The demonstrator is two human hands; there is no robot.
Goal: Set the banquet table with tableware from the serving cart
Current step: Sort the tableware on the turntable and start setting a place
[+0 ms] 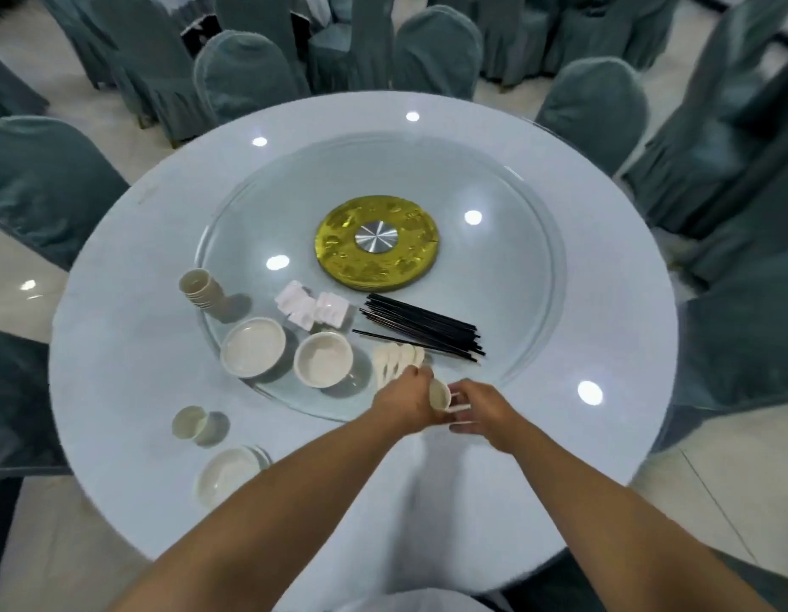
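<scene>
Both hands meet over the near rim of the glass turntable [494, 178]. Left hand [405, 401] grasps a small cup [439, 394], tilted. Right hand [482, 410], fingers curled, touches something white just beside it; blurred, grip unclear. Spoons [394, 360] lie just behind on the tabletop [131, 329].

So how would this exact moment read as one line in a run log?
left hand: holds small cup | right hand: fingers at cup, blurred | place: table near edge | stock: chopsticks, bowls on turntable

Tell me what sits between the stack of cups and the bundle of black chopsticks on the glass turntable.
In the head view, a cluster of small white pieces, too blurred to identify, lies between the stack of cups and the black chopsticks.
</scene>
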